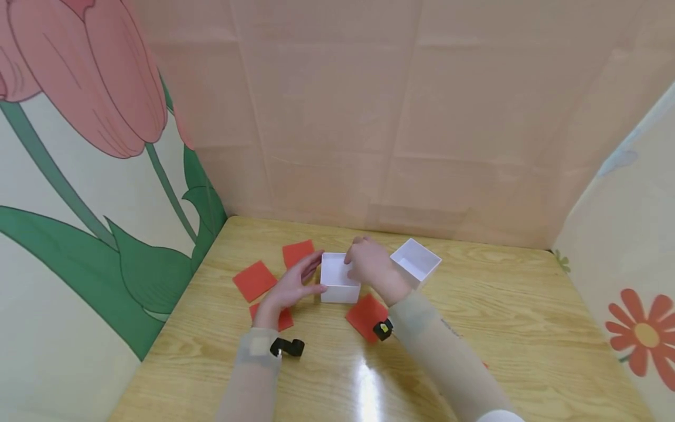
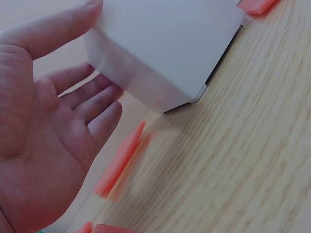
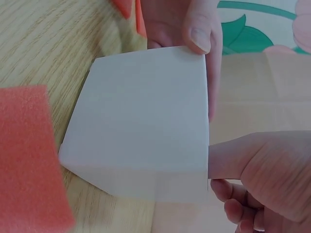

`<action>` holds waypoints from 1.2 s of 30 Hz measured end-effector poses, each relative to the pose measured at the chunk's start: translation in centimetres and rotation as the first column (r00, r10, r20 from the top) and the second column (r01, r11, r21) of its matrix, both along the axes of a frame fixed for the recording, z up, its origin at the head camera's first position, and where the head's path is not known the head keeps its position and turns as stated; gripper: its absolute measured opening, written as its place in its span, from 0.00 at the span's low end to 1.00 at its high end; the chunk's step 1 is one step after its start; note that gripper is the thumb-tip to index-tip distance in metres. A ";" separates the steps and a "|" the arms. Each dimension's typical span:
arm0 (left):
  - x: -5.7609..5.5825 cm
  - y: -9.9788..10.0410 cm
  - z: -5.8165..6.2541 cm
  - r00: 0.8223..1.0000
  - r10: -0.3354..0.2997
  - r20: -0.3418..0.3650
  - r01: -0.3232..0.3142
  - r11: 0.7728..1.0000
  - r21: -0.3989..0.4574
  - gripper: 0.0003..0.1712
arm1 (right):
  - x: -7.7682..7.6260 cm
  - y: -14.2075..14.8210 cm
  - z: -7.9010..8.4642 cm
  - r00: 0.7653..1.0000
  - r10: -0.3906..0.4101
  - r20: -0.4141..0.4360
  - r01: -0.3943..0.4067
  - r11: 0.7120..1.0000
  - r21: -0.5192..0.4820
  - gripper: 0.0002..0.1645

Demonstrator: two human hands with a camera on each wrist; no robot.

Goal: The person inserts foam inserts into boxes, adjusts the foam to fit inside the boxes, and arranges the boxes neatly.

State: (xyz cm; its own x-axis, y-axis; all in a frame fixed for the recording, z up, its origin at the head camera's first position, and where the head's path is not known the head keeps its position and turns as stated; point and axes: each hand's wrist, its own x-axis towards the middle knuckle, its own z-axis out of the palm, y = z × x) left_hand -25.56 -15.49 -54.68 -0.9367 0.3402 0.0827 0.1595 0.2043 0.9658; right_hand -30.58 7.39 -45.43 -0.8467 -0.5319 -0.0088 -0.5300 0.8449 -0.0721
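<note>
A small white open-topped box [image 1: 340,294] stands on the table between both hands. My left hand [image 1: 295,284] is at its left side, thumb touching the front top corner and the other fingers loosely extended along the left wall. My right hand [image 1: 374,266] is over the box's right side. In the right wrist view, one digit of the right hand [image 3: 272,179] reaches over the rim into the box, and the other fingers are curled above it. The front wall hides that fingertip, so I cannot tell whether it holds anything.
A second white open box [image 1: 416,261] stands tilted in view to the right, partly behind the right wrist. Red foam-like squares lie around: one [image 1: 255,281] at left, one [image 1: 298,253] behind, one [image 1: 285,318] under the left wrist, one [image 1: 367,316] in front.
</note>
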 end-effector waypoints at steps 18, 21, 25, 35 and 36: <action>-0.2 0.2 0.1 1.000 0.005 0.012 -0.005 1.000 -0.016 0.55 | 0.0 0.1 0.0 1.000 -0.004 0.002 0.004 1.000 0.010 0.12; -0.2 0.1 0.1 1.000 0.003 0.014 -0.002 1.000 -0.015 0.55 | -0.2 -0.1 -0.2 1.000 0.019 0.009 -0.019 0.999 -0.045 0.11; -0.2 0.1 0.1 1.000 -0.003 0.006 0.003 1.000 -0.002 0.54 | -0.3 -0.7 -0.3 0.998 0.062 0.024 -0.058 0.986 -0.158 0.11; 0.0 0.5 0.1 0.999 -0.030 -0.014 0.030 0.999 0.022 0.54 | 0.4 -1.5 -1.2 0.997 0.079 0.016 -0.074 0.980 -0.184 0.08; -0.1 0.6 0.0 0.999 -0.029 -0.013 0.029 0.999 0.023 0.54 | 0.4 -1.6 -1.2 0.997 0.073 0.021 -0.068 0.980 -0.186 0.08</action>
State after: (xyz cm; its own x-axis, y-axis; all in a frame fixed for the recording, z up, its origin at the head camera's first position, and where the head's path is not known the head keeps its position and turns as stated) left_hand -25.64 -14.92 -54.66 -0.9252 0.3652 0.1030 0.1776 0.1770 0.9681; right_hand -30.15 5.81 -46.63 -0.8081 -0.5846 0.0724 -0.5831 0.7764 -0.2389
